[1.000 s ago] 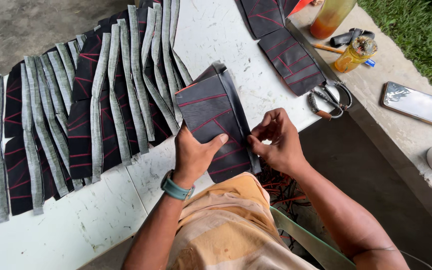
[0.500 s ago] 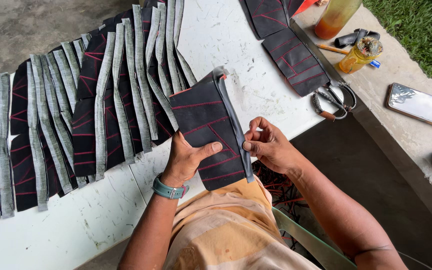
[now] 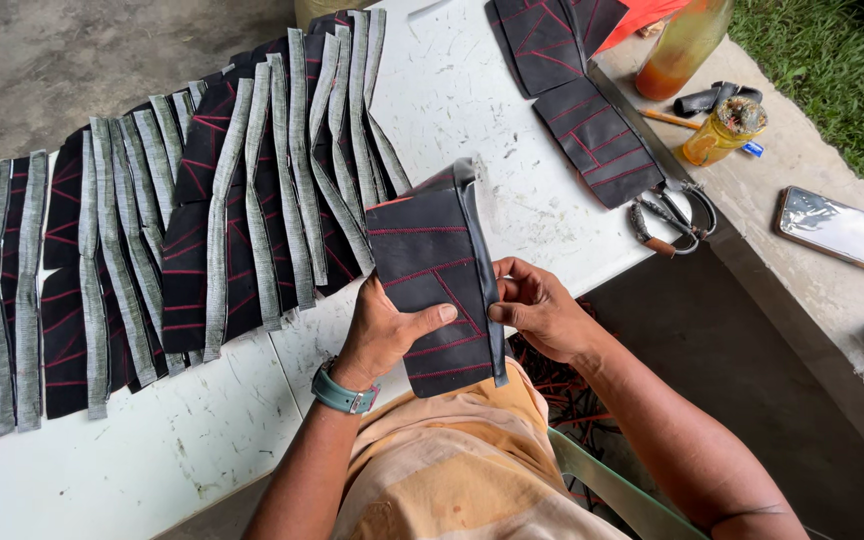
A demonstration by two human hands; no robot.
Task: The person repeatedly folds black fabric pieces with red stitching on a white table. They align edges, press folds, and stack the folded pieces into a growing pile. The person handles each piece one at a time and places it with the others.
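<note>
A black leather-like panel (image 3: 430, 262) with red stitched lines is held upright over the table's near edge. My left hand (image 3: 384, 332) grips its lower left side, thumb across the front. My right hand (image 3: 537, 306) pinches the dark strip that runs along the panel's right edge. A teal band sits on my left wrist.
A long row of similar black panels with grey strips (image 3: 182, 220) covers the white table (image 3: 492, 90). Two more panels (image 3: 572, 90) lie at the back right. Scissors (image 3: 672, 220), a bottle (image 3: 687, 45), a small jar (image 3: 722, 128) and a phone (image 3: 845, 232) lie to the right.
The panel has moved toward me and slightly lower. Both hands have shifted with it, the right hand sliding along the edge strip.
</note>
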